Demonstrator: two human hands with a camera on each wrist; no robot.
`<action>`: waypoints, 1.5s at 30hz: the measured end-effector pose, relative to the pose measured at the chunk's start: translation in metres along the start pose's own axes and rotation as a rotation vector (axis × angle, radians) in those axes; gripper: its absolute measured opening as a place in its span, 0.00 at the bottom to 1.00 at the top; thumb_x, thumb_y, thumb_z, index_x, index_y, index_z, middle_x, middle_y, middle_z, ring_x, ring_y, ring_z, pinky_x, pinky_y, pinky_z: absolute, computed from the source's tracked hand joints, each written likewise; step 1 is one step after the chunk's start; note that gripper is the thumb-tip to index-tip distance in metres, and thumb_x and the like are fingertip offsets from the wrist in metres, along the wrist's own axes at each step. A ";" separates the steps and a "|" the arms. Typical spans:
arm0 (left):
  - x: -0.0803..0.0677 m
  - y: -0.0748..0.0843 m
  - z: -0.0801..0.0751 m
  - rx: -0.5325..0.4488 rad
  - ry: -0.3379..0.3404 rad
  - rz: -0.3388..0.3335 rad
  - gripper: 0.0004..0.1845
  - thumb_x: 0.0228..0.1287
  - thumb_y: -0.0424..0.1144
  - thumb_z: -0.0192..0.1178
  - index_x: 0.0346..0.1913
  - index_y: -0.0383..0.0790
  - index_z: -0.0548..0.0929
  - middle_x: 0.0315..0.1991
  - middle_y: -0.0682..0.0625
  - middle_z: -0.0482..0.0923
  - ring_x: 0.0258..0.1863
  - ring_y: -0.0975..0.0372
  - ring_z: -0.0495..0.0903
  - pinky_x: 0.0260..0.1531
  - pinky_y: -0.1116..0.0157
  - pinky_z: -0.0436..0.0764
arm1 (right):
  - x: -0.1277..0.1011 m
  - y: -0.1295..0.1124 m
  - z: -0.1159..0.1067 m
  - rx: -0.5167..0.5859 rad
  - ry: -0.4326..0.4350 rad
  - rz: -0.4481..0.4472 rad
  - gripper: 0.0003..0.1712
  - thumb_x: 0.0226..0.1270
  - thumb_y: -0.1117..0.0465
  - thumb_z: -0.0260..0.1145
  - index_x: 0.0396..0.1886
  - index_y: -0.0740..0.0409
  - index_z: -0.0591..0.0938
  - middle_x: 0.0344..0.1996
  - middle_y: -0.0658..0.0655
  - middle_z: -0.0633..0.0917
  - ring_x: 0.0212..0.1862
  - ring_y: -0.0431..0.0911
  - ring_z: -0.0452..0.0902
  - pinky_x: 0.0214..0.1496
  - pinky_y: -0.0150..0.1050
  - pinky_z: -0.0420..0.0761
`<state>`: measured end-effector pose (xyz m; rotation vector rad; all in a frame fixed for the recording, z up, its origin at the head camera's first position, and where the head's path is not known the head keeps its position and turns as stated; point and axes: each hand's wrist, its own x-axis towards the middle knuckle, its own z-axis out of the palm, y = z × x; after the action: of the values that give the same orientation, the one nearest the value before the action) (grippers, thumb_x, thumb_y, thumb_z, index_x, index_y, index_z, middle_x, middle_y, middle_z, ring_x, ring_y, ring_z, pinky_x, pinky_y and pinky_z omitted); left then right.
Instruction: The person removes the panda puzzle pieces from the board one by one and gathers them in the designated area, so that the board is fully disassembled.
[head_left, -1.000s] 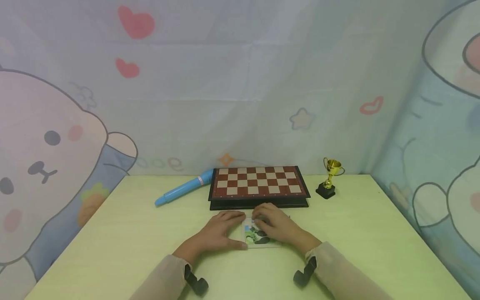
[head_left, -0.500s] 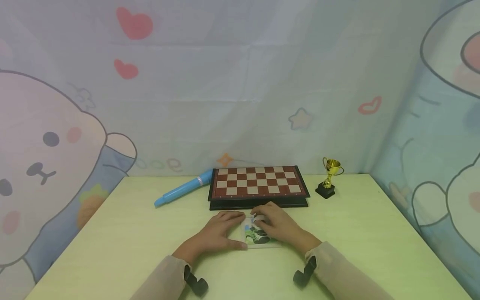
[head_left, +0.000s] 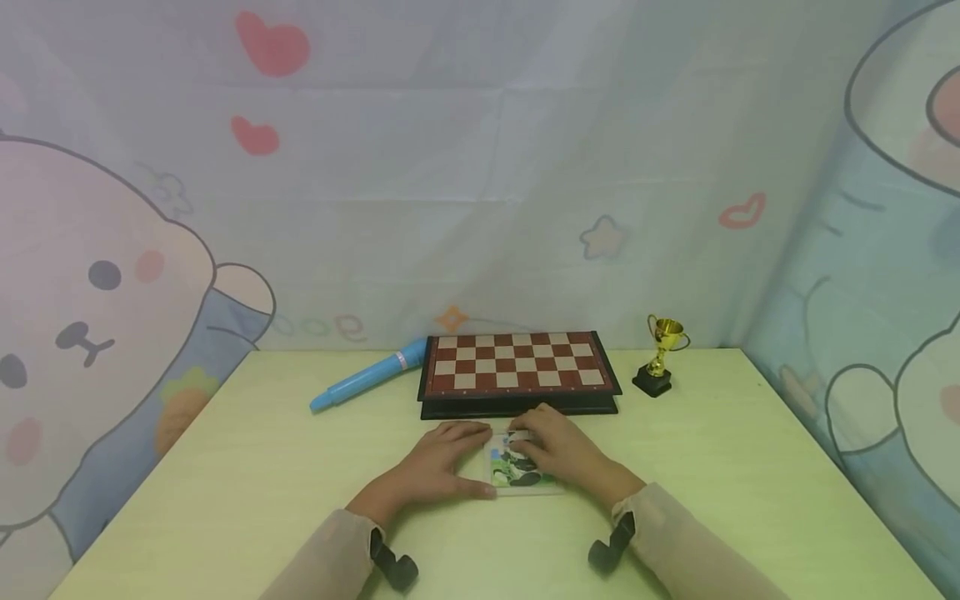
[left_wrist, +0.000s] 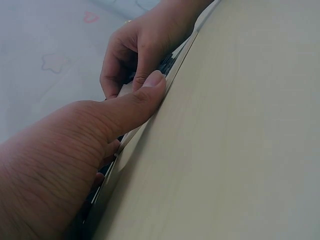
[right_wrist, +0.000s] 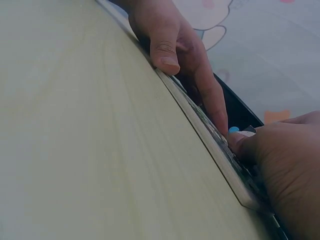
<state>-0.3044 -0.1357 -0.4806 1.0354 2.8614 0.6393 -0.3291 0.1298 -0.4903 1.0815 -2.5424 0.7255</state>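
Note:
A small flat picture puzzle [head_left: 504, 479] with a panda on green lies on the table between the hands, in a pale frame. My left hand [head_left: 438, 465] holds its left side, thumb at the near edge and fingertips by the far corner. In the right wrist view the left index finger [right_wrist: 212, 100] reaches along the picture. My right hand [head_left: 558, 450] is over the right part, thumb and fingers pinching a small puzzle piece [right_wrist: 246, 132] with white and light blue on it. The right hand hides much of that side of the picture.
Just behind the hands stands a folded chessboard box [head_left: 517, 367]. A thick blue pen-shaped object [head_left: 363, 385] lies to its left, and a small gold trophy cup [head_left: 660, 354] on a black base stands to the right. A printed cloth backdrop [head_left: 450, 150] borders the table.
The right fingertips have shifted slightly to the right, and more of the panda shows beneath them. The left hand has stayed in place on the puzzle.

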 end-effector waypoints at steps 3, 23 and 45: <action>0.000 0.000 0.000 -0.001 0.002 0.002 0.51 0.55 0.77 0.58 0.77 0.53 0.64 0.76 0.58 0.60 0.76 0.55 0.54 0.72 0.43 0.55 | -0.001 0.000 0.000 0.011 0.015 -0.021 0.09 0.71 0.53 0.68 0.47 0.49 0.85 0.40 0.43 0.83 0.40 0.37 0.71 0.43 0.37 0.79; 0.000 -0.002 0.003 -0.005 -0.003 -0.005 0.52 0.54 0.78 0.57 0.77 0.54 0.65 0.76 0.58 0.60 0.76 0.55 0.55 0.72 0.44 0.56 | 0.000 -0.001 0.000 0.004 0.086 -0.039 0.07 0.74 0.56 0.65 0.45 0.50 0.86 0.41 0.43 0.84 0.42 0.38 0.73 0.47 0.38 0.79; 0.001 -0.003 0.002 0.025 0.003 -0.001 0.51 0.55 0.79 0.56 0.78 0.55 0.64 0.76 0.58 0.60 0.76 0.56 0.55 0.72 0.45 0.56 | -0.002 0.006 -0.014 0.128 0.066 -0.025 0.12 0.74 0.54 0.65 0.53 0.49 0.84 0.46 0.42 0.83 0.43 0.35 0.77 0.44 0.37 0.81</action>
<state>-0.3061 -0.1364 -0.4838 1.0370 2.8796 0.6072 -0.3309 0.1421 -0.4820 1.1080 -2.4511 0.9124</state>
